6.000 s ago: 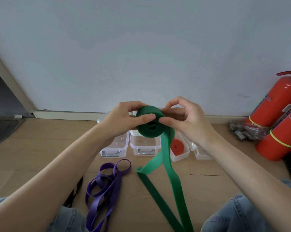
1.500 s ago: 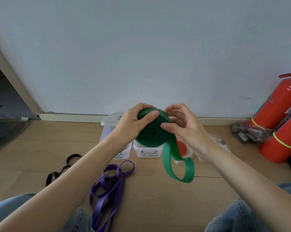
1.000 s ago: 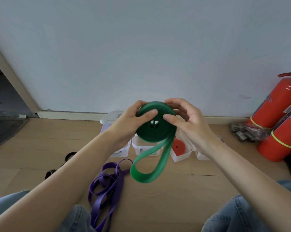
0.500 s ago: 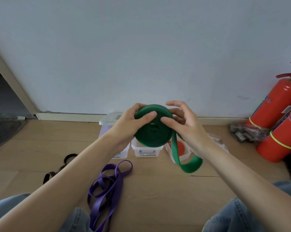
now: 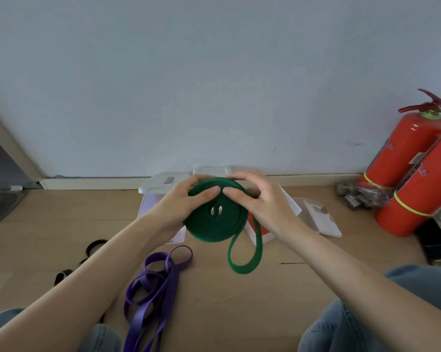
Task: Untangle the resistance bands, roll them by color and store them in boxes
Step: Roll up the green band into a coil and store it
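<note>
A green resistance band (image 5: 214,224) is wound into a flat roll held in the air above the boxes. My left hand (image 5: 181,207) grips its left edge, thumb on the face. My right hand (image 5: 260,201) pinches the right edge, thumb on the face. A short loop of the green band hangs free below the roll. A purple band (image 5: 153,290) lies loose on the wooden floor near my left knee. A black band (image 5: 87,257) lies partly hidden under my left forearm. Clear plastic boxes (image 5: 161,201) stand behind my hands; one holds a red roll (image 5: 252,219).
Two red fire extinguishers (image 5: 407,174) stand at the right wall with a clear bag of metal parts (image 5: 359,196) beside them. A box lid (image 5: 321,219) lies right of the boxes. A doorway (image 5: 1,174) opens at the far left. My knees in jeans frame the bottom.
The green roll has grown and the hanging tail has shortened from a long strip on the floor to a small loop. Both hands have tilted the roll flatter and lowered it slightly.
</note>
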### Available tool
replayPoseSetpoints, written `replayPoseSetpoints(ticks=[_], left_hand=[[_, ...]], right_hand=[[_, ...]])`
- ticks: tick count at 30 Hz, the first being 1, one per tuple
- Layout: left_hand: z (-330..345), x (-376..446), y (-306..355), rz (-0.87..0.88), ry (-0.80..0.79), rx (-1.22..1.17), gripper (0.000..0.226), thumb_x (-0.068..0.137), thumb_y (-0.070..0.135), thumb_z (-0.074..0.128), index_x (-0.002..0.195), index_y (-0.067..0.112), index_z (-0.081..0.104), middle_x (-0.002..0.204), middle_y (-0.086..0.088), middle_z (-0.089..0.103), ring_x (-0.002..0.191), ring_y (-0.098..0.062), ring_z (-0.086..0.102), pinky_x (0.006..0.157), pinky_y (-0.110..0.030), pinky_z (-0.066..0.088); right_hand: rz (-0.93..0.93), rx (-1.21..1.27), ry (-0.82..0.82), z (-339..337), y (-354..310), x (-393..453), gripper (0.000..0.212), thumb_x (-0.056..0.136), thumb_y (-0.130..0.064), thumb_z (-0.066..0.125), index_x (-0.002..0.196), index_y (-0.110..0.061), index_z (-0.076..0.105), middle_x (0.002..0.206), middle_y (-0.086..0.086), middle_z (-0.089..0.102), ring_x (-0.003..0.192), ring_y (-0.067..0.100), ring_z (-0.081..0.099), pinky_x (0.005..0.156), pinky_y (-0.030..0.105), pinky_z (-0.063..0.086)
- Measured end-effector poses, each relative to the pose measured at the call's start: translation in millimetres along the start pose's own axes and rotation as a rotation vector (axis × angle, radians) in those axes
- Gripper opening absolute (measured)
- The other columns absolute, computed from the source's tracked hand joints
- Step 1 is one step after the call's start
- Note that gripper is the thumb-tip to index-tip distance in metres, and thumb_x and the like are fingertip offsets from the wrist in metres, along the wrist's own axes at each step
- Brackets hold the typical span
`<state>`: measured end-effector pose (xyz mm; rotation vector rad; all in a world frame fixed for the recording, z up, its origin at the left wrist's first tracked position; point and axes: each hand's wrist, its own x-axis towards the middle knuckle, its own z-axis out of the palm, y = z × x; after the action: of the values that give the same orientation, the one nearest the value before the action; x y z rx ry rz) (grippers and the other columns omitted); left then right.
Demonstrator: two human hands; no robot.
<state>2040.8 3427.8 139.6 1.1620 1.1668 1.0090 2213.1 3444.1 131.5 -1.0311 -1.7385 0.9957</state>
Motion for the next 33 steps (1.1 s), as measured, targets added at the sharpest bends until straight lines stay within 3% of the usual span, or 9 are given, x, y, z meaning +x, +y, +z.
replayPoseSetpoints(ticks=[6, 10, 14, 17, 21, 24, 29, 31, 33], left_hand=[[-8, 7, 1, -0.116, 0.229, -0.374, 0.037, 0.094, 0.024, 0.052, 0.126, 0.007, 0.049, 0.119, -0.015, 0.062, 0.107, -0.030, 0.061, 0.082, -0.045, 0.054], [-12, 4, -4, -0.195, 0.176, -0.340, 0.035, 0.095, 0.026, 0.050, 0.126, 0.009, 0.050, 0.120, -0.015, 0.062, 0.107, -0.032, 0.061, 0.083, -0.049, 0.053], [-19, 2, -4, -0.238, 0.014, -0.151, 0.041, 0.086, 0.034, 0.060, 0.122, 0.015, 0.056, 0.118, -0.012, 0.065, 0.108, -0.030, 0.062, 0.086, -0.048, 0.053], [-13, -2, -8, -0.233, -0.082, -0.056, 0.035, 0.083, 0.038, 0.061, 0.113, 0.020, 0.063, 0.109, -0.008, 0.070, 0.099, -0.024, 0.067, 0.078, -0.039, 0.056], [-9, 2, -9, -0.208, -0.054, -0.248, 0.036, 0.084, 0.039, 0.058, 0.113, 0.017, 0.062, 0.107, -0.009, 0.071, 0.095, -0.024, 0.069, 0.069, -0.037, 0.057], [-7, 7, -10, -0.204, -0.023, -0.366, 0.034, 0.089, 0.038, 0.053, 0.112, 0.015, 0.063, 0.106, -0.010, 0.071, 0.092, -0.024, 0.070, 0.064, -0.037, 0.057], [9, 21, -13, -0.260, 0.087, -0.429, 0.032, 0.090, 0.039, 0.054, 0.107, 0.014, 0.063, 0.095, -0.009, 0.074, 0.083, -0.025, 0.071, 0.057, -0.038, 0.056], [21, 28, -16, -0.328, 0.156, -0.479, 0.032, 0.090, 0.041, 0.054, 0.104, 0.013, 0.062, 0.096, -0.010, 0.072, 0.083, -0.027, 0.069, 0.059, -0.039, 0.053], [34, 36, -18, -0.364, 0.173, -0.503, 0.033, 0.091, 0.041, 0.053, 0.105, 0.012, 0.060, 0.102, -0.011, 0.068, 0.087, -0.027, 0.065, 0.061, -0.040, 0.050]], right_hand=[[0.079, -0.003, -0.026, 5, 8, -2, 0.028, 0.087, -0.030, 0.064, 0.109, -0.027, 0.047, 0.113, -0.011, 0.056, 0.099, 0.014, 0.061, 0.086, 0.033, 0.052], [0.128, 0.112, 0.007, 3, 11, -2, 0.015, 0.090, -0.020, 0.060, 0.101, -0.030, 0.058, 0.106, -0.013, 0.063, 0.085, 0.008, 0.066, 0.069, 0.016, 0.051], [0.197, 0.306, -0.040, 1, 6, -3, 0.018, 0.092, -0.015, 0.056, 0.105, -0.026, 0.064, 0.105, -0.003, 0.065, 0.081, 0.005, 0.066, 0.063, 0.018, 0.051], [0.189, 0.223, -0.059, -1, 6, -3, 0.019, 0.093, -0.021, 0.055, 0.103, -0.032, 0.068, 0.098, -0.002, 0.071, 0.092, 0.016, 0.067, 0.079, 0.030, 0.056], [0.133, 0.259, -0.049, -1, 7, -4, 0.021, 0.096, -0.024, 0.051, 0.105, -0.035, 0.067, 0.101, -0.009, 0.070, 0.097, 0.009, 0.065, 0.082, 0.021, 0.053], [0.028, 0.038, -0.064, 4, 5, -2, 0.020, 0.094, -0.037, 0.049, 0.112, -0.045, 0.055, 0.115, -0.018, 0.055, 0.111, -0.001, 0.051, 0.093, 0.015, 0.041], [0.023, -0.687, -0.197, -4, 6, -1, 0.109, 0.058, -0.073, 0.066, 0.144, -0.030, 0.016, 0.131, -0.008, 0.023, 0.123, 0.013, 0.020, 0.108, 0.036, 0.027], [0.059, -0.829, -0.260, -9, 10, -3, 0.124, 0.053, -0.076, 0.065, 0.147, -0.024, 0.003, 0.136, -0.001, 0.021, 0.126, 0.020, 0.019, 0.109, 0.040, 0.026], [0.095, -0.821, -0.240, -13, 15, -5, 0.123, 0.053, -0.074, 0.066, 0.147, -0.020, 0.008, 0.135, 0.004, 0.027, 0.126, 0.023, 0.024, 0.106, 0.037, 0.030]])
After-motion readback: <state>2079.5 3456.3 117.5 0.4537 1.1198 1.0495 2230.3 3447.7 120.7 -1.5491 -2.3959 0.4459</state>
